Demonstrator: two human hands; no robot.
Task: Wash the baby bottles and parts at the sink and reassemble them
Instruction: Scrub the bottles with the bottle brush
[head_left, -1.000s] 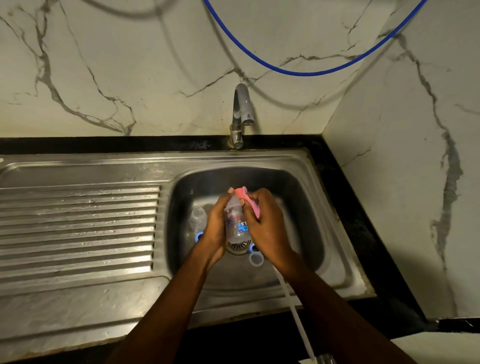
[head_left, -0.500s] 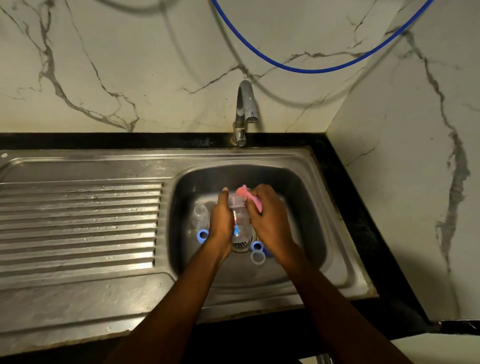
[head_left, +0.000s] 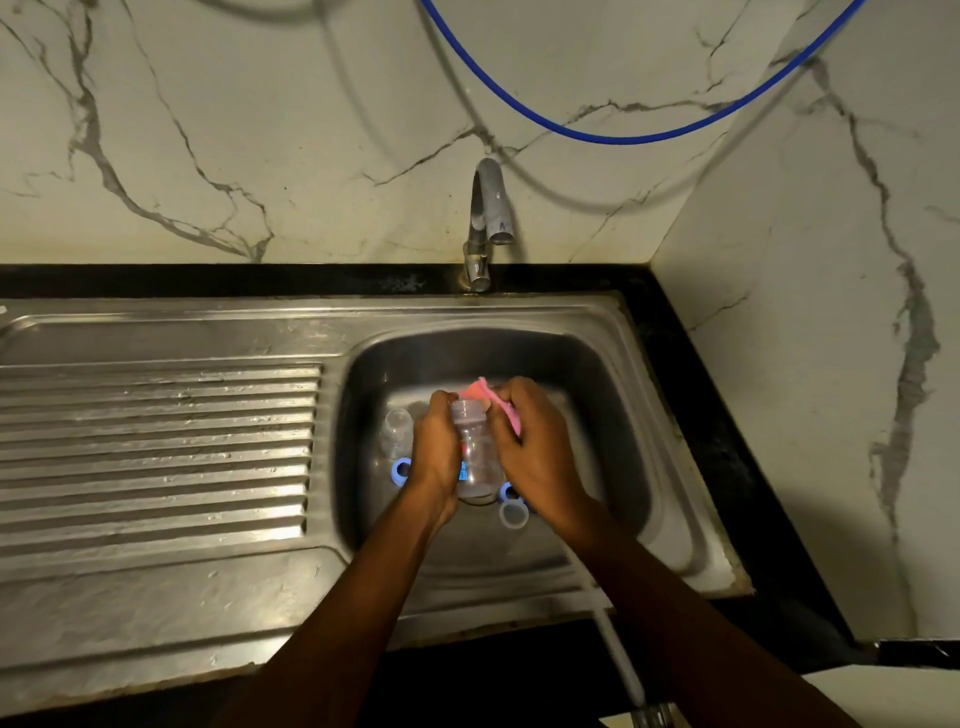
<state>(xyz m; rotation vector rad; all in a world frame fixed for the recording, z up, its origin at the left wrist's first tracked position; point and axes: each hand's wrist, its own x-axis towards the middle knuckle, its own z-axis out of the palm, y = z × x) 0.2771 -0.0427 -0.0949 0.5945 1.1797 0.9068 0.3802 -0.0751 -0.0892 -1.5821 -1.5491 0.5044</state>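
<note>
The head view looks down into a steel sink (head_left: 615, 415) whose basin sits right of centre, with the ribbed drainboard (head_left: 156, 447) stretching away at 9 o'clock. Over the middle of the basin the left hand (head_left: 436, 449) is wrapped around a clear baby bottle (head_left: 479, 460). The bottle is held nearly upright, its threaded neck tipped toward 12 o'clock and its base toward 6. The right hand (head_left: 540, 460) is curled around a pink sponge (head_left: 496, 404), which it presses against the bottle's neck and upper side from 2 o'clock. Both hands are slightly blurred. On the basin floor lie loose parts: a second clear bottle (head_left: 396, 425) at 9 o'clock of the left hand, a blue ring (head_left: 400, 471) just below it, another blue ring (head_left: 506, 491) at 5 o'clock of the held bottle, and a clear cap (head_left: 513, 515) touching that ring. The tap (head_left: 488, 208) stands at 12 o'clock behind the basin, and no water can be seen at its spout. A blue hose (head_left: 597, 136) sags across the marble wall (head_left: 291, 130) above.
</note>
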